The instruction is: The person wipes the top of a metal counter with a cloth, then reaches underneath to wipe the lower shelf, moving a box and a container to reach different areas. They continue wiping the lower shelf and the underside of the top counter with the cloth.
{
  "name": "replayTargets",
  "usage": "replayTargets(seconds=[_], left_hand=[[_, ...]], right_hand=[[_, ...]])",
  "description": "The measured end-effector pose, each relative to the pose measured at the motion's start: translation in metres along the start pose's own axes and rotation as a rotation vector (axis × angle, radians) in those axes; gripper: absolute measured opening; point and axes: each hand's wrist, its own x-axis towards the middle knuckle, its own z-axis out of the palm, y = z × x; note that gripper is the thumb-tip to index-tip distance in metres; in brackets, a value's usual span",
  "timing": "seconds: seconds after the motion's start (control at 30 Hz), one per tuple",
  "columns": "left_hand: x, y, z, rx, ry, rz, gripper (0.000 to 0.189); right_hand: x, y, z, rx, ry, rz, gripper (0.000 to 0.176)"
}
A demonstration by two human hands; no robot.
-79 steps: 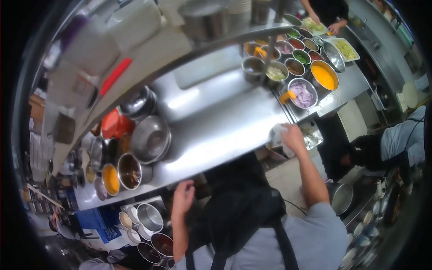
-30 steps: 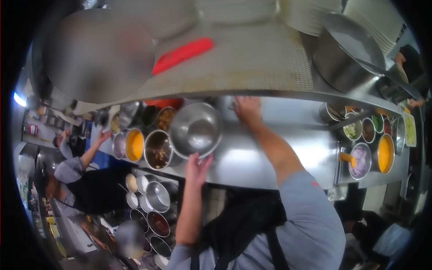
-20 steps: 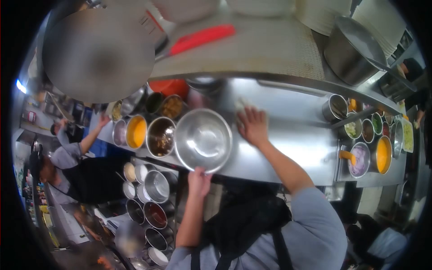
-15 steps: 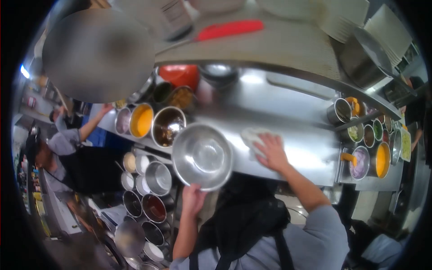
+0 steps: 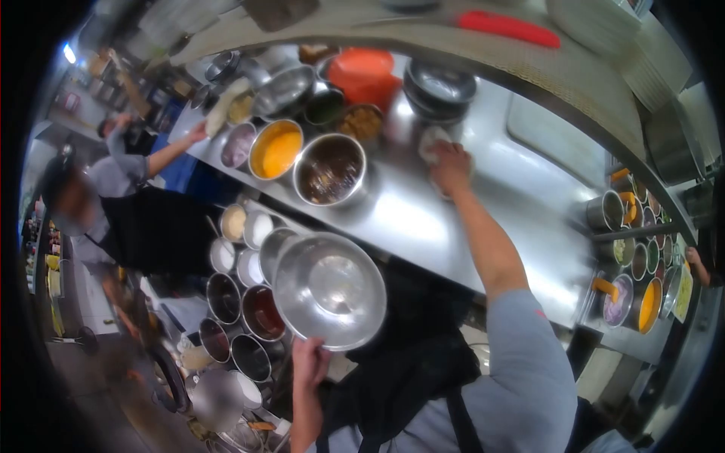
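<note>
Your left hand (image 5: 310,364) is closed on the near rim of the large steel bowl (image 5: 330,291), fingers at the edge, exact thumb placement not readable. Bowl is off the counter (image 5: 415,215), held out in front of its near edge, left of your apron (image 5: 408,362), open side facing up toward the camera; it looks empty. Your right hand (image 5: 451,167) is palm down on a pale cloth (image 5: 434,147), pressing it to the bare steel; can't tell if the fingers grip it or only lie on top. Cloth sits just on the near side of the stacked dark bowls (image 5: 440,89), right of the pot of dark brown food (image 5: 329,170). Left of that pot: the pot of orange food (image 5: 276,149), near the counter's near edge. Orange-red container (image 5: 364,75) is farther back, left of the stack. Far right, past the bare steel, you have a purple-filled pot (image 5: 618,300) with an orange-handled tool. Red-handled knife (image 5: 510,29) lies on the raised shelf (image 5: 423,36) beyond the counter. Co-worker (image 5: 151,219) stands on your left, one hand (image 5: 198,132) at the counter edge, well apart from yours.
</note>
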Motion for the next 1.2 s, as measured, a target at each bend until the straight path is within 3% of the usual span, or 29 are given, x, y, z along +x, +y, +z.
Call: replayTargets(seconds=[0.03, 0.1, 0.13, 0.2, 0.23, 0.3, 0.33, 0.37, 0.47, 0.5, 0.57, 0.7, 0.77, 0.8, 0.87, 0.9, 0.97, 1.0, 1.03, 1.1, 1.13, 1.17, 1.2], left_hand=[[-0.003, 0.001, -0.006, 0.0, 0.002, 0.01, 0.043], [-0.008, -0.001, -0.008, 0.05, 0.036, 0.006, 0.042], [-0.017, 0.007, 0.02, -0.022, 0.097, 0.055, 0.041], [-0.017, 0.004, 0.003, 0.013, 0.095, 0.042, 0.041], [-0.018, 0.003, -0.004, 0.061, 0.084, 0.025, 0.04], [-0.018, 0.0, -0.004, 0.053, 0.096, 0.004, 0.04], [-0.017, 0.002, 0.004, 0.013, 0.078, 0.012, 0.041], [-0.016, 0.003, 0.009, -0.026, 0.058, 0.023, 0.042], [-0.009, -0.005, -0.007, 0.072, 0.09, -0.005, 0.046], [-0.008, -0.003, -0.004, 0.07, 0.089, 0.0, 0.046], [-0.013, 0.0, 0.008, 0.007, 0.059, -0.007, 0.049], [-0.02, 0.002, 0.033, -0.032, 0.144, 0.051, 0.04], [-0.022, 0.001, 0.033, -0.029, 0.134, 0.042, 0.04], [-0.023, 0.001, 0.032, -0.025, 0.12, 0.031, 0.04], [-0.023, -0.007, 0.016, -0.013, 0.109, 0.03, 0.046], [-0.022, -0.01, 0.009, 0.0, 0.094, 0.027, 0.052], [-0.022, -0.011, 0.004, -0.019, 0.091, 0.021, 0.052], [-0.024, -0.012, 0.001, -0.024, 0.084, 0.015, 0.052], [-0.024, -0.013, 0.0, -0.029, 0.088, 0.013, 0.052], [-0.022, -0.013, -0.001, -0.015, 0.071, 0.05, 0.052], [-0.02, -0.013, -0.003, -0.01, 0.065, 0.052, 0.052], [-0.019, -0.013, -0.003, -0.008, 0.064, 0.051, 0.052], [-0.018, -0.013, -0.003, -0.012, 0.043, 0.065, 0.052]], right_hand=[[0.004, 0.001, 0.002, 0.007, 0.005, -0.006, 0.044], [0.014, 0.018, -0.002, 0.589, -0.224, 0.03, 0.044], [0.025, 0.026, -0.006, 0.587, -0.222, 0.011, 0.044], [0.029, 0.032, -0.011, 1.079, -0.064, 0.298, 0.049], [0.031, 0.027, -0.01, 1.08, -0.074, 0.297, 0.049], [0.033, 0.011, -0.005, 0.409, 0.012, 0.222, 0.047], [0.021, -0.001, 0.003, 0.117, 0.092, 0.063, 0.045], [0.018, -0.005, 0.005, 0.117, 0.093, 0.062, 0.045], [0.024, -0.012, 0.01, 0.307, -0.272, 0.036, 0.042], [0.03, -0.016, 0.007, 0.308, -0.268, 0.032, 0.042], [0.04, -0.033, -0.001, 0.56, -0.067, 0.004, 0.041], [0.058, -0.046, 0.036, 0.51, 0.14, -0.05, 0.042], [0.044, -0.048, 0.042, 0.063, 0.071, -0.234, 0.039], [0.039, -0.05, 0.036, 0.064, 0.072, -0.237, 0.039], [0.031, -0.055, 0.012, 0.224, -0.398, -0.294, 0.037], [0.029, -0.056, 0.0, 0.223, -0.399, -0.302, 0.037], [0.023, -0.049, -0.018, 0.863, -0.449, 0.044, 0.037], [0.026, -0.042, -0.02, 0.959, -0.368, 0.053, 0.043], [0.032, -0.032, -0.014, 0.957, -0.375, 0.052, 0.043], [0.037, -0.023, -0.005, 0.618, -0.14, -0.016, 0.048], [0.031, -0.03, -0.001, 0.374, -0.167, 0.029, 0.053], [0.02, -0.04, 0.006, 0.375, -0.166, 0.031, 0.053], [0.006, -0.052, 0.015, 0.176, -0.065, -0.046, 0.053]])
